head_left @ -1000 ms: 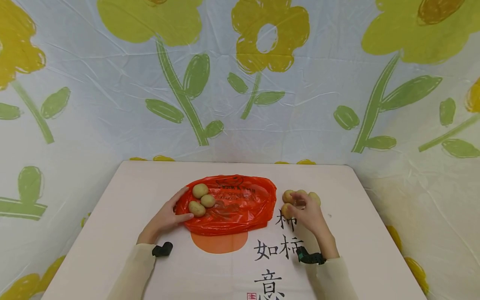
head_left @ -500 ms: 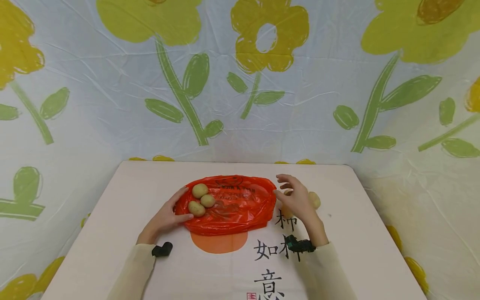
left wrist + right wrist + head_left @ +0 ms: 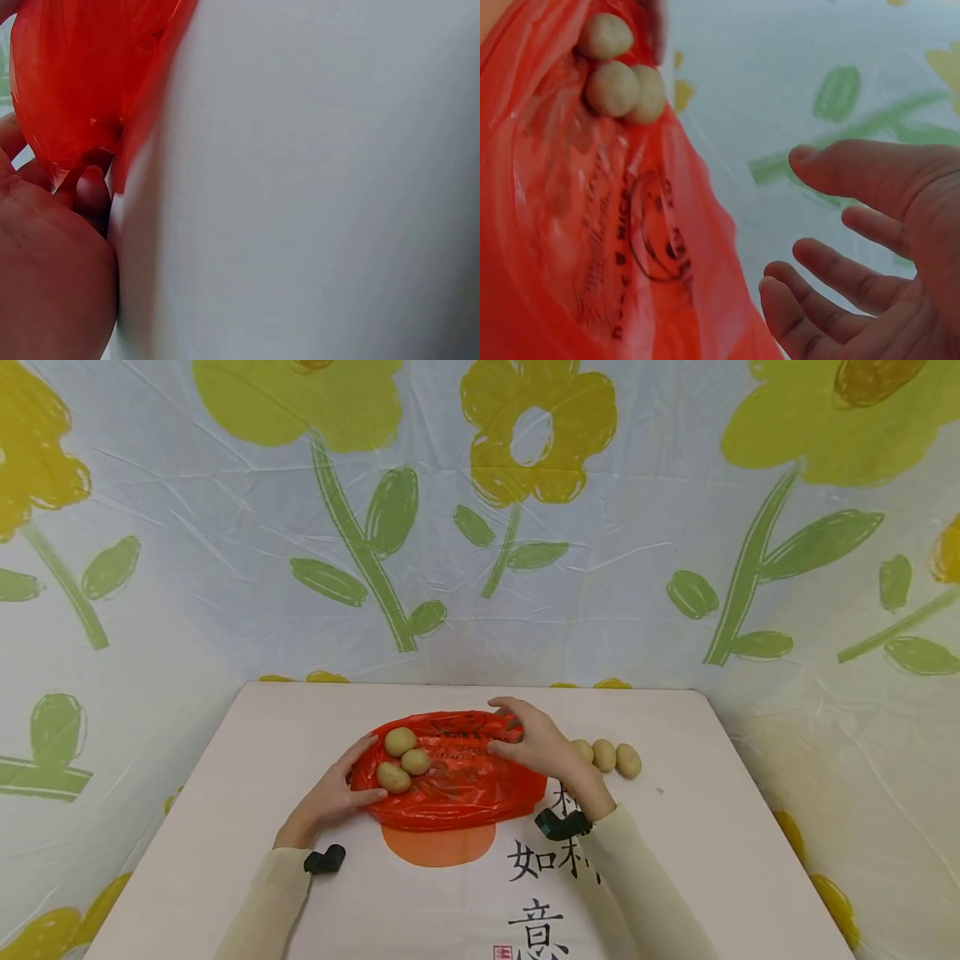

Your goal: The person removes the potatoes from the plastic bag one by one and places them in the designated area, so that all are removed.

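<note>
A red plastic bag [image 3: 461, 797] with dark printing lies flat on the table, and three small potatoes [image 3: 401, 742] sit on its left end. My left hand [image 3: 333, 789] rests at that left end, thumb and fingers spread around the edge. Red plastic [image 3: 75, 82] overlaps some of its fingers in the left wrist view. Above the bag's right part is my right hand [image 3: 538, 742], its fingers loosely bent and the palm bare in the right wrist view. Three more potatoes [image 3: 604, 756] show in a row right of the bag, partly hidden by the right hand and wrist.
The table [image 3: 720, 843] has a pale cover with black characters [image 3: 542, 927] and an orange printed shape [image 3: 438, 846]. A white cloth with yellow flowers [image 3: 543, 431] hangs behind and at both sides.
My right hand has moved left, from over the potatoes on the right to above the bag, uncovering some of them. The left hand has stayed in place.
</note>
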`<state>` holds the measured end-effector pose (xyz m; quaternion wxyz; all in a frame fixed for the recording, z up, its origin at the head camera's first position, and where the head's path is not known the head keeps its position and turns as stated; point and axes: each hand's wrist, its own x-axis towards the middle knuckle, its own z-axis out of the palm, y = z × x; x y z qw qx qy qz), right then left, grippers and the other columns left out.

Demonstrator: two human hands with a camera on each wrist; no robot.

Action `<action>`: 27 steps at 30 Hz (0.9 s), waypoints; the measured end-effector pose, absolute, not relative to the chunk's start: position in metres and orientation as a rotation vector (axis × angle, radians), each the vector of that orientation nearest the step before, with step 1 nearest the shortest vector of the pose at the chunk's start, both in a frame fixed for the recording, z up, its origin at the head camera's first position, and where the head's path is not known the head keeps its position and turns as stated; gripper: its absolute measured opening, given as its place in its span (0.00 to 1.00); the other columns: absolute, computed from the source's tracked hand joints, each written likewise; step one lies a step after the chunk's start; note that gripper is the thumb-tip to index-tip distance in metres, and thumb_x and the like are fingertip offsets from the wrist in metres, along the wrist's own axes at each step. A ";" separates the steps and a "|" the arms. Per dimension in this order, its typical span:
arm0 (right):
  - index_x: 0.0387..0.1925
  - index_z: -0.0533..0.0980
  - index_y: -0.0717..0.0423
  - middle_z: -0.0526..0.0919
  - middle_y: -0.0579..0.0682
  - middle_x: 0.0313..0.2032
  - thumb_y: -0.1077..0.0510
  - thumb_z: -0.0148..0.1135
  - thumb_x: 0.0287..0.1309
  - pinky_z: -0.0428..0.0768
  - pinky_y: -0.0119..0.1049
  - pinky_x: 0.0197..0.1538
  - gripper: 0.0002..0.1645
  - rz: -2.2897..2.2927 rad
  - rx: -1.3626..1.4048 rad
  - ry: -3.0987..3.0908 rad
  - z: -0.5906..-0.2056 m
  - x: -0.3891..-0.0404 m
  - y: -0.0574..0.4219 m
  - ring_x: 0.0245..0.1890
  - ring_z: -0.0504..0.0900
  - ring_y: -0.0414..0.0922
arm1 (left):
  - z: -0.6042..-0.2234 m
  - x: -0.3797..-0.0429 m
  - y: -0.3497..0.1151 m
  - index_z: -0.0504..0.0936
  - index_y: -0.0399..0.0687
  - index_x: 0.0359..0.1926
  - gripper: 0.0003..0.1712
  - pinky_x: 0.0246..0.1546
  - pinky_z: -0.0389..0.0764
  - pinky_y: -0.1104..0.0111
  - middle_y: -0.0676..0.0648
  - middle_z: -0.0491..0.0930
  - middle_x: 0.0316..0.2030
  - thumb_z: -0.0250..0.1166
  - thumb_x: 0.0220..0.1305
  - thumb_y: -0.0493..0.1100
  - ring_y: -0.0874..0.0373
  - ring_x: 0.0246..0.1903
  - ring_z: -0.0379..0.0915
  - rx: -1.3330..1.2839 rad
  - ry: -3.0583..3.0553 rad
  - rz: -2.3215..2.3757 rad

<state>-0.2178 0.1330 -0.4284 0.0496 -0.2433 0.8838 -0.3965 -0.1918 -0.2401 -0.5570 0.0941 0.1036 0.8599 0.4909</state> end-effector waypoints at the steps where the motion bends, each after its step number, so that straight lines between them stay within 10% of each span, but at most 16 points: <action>1: 0.72 0.68 0.55 0.78 0.60 0.62 0.57 0.73 0.61 0.86 0.48 0.52 0.40 -1.193 -0.754 2.671 -0.428 -0.219 0.129 0.54 0.82 0.55 | -0.557 -0.192 -0.240 0.54 0.59 0.81 0.57 0.73 0.53 0.32 0.42 0.45 0.82 0.76 0.56 0.54 0.35 0.80 0.40 0.304 2.552 1.454; 27: 0.72 0.66 0.58 0.77 0.64 0.63 0.50 0.72 0.63 0.83 0.50 0.60 0.42 -1.113 -0.816 2.345 -0.466 -0.268 0.073 0.57 0.81 0.61 | -0.553 -0.191 -0.241 0.55 0.58 0.81 0.58 0.73 0.53 0.32 0.41 0.44 0.83 0.76 0.55 0.56 0.34 0.80 0.39 0.299 2.556 1.436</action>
